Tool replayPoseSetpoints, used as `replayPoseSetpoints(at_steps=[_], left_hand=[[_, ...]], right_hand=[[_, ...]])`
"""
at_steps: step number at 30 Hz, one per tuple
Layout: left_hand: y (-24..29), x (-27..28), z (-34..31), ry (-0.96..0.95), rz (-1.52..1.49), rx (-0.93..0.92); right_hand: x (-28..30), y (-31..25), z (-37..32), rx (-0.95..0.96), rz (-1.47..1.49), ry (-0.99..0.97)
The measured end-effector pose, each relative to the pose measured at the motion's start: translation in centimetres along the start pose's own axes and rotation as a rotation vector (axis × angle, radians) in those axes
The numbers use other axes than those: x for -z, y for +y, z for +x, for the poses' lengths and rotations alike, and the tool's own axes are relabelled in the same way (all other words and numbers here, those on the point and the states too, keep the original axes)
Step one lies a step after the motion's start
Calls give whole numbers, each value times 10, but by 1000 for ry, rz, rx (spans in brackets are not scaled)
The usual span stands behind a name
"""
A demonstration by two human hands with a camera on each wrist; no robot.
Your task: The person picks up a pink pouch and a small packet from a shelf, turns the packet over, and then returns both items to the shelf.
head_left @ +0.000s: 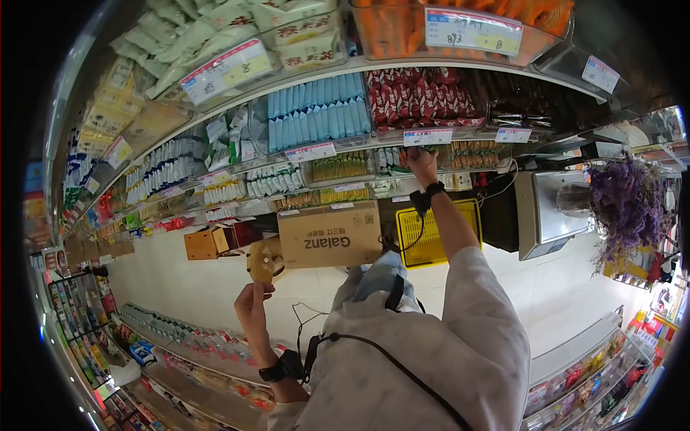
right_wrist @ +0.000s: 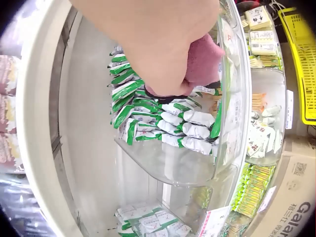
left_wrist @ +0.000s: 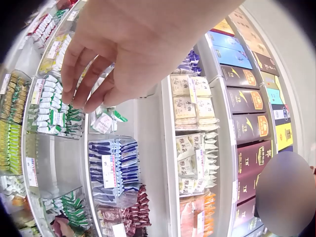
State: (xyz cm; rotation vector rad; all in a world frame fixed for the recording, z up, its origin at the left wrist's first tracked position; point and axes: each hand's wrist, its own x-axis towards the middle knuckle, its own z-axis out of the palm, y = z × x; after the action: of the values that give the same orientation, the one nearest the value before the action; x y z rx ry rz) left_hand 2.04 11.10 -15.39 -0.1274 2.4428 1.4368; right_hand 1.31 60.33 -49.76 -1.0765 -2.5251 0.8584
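Note:
My right hand (head_left: 424,167) reaches into a clear shelf bin (right_wrist: 173,168) of green-and-white packets (right_wrist: 128,94). It holds a bunched pink cloth (right_wrist: 205,60) close over these packets; part of the cloth is hidden by the hand. My left hand (head_left: 253,305) hangs in the air away from the shelf with its fingers loosely bent. Nothing shows between those fingers in the left wrist view, where the hand (left_wrist: 131,47) overlaps the shelves behind. A tan rounded object (head_left: 262,262) appears just beyond its fingertips in the head view.
A Galanz carton (head_left: 330,235) and a yellow basket (head_left: 440,233) stand below the shelf edge. Bins of blue packets (head_left: 316,108) and red packets (head_left: 420,97) line the tier above. Purple flowers (head_left: 625,201) and a metal-topped unit (head_left: 553,205) are at the right.

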Motion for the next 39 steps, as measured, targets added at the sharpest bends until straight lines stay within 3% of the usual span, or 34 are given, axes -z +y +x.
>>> replayPoseSetpoints(at_steps=[3, 4, 8, 9, 12, 13, 15, 18, 20, 21, 22, 23, 25, 30, 33, 36, 39], left_hand=[[2, 3, 2, 1, -43, -14], [1, 4, 5, -21, -58, -28], [3, 3, 17, -132, -97, -88], [6, 2, 19, -169, -100, -102], [17, -8, 22, -342, -50, -344], [22, -12, 20, -390, 0, -443], [38, -24, 14, -390, -31, -482], [23, -44, 30, -293, 36, -765], [41, -37, 28, -319, -69, -678], [46, -32, 28, -320, -95, -606], [51, -28, 28, -323, -121, -532], [56, -26, 26, -261, -222, -594], [51, -20, 34, -345, -295, -477], [59, -13, 39, -346, -646, -416], [50, -13, 45, -208, -644, -374], [46, -16, 52, -224, -618, -380], [50, -22, 48, -314, -604, -353]], right_hand=[[29, -23, -27, 177, 33, 97], [31, -24, -32, 141, 55, -48], [74, -73, -75, 457, 231, -241], [99, -101, -85, 399, 297, -436], [152, -179, -118, 414, 500, -651], [152, -189, -123, 541, 555, -665], [168, -232, -134, 555, 635, -752], [195, -292, -151, 592, 738, -905], [212, -327, -167, 630, 804, -999], [209, -332, -170, 744, 773, -947], [210, -335, -171, 702, 782, -968], [212, -337, -174, 655, 791, -989], [217, -338, -180, 539, 792, -996], [203, -328, -173, 369, 958, -646], [196, -332, -169, 234, 1116, -451], [201, -346, -182, 211, 866, -524], [181, -354, -201, 212, 876, -663]])
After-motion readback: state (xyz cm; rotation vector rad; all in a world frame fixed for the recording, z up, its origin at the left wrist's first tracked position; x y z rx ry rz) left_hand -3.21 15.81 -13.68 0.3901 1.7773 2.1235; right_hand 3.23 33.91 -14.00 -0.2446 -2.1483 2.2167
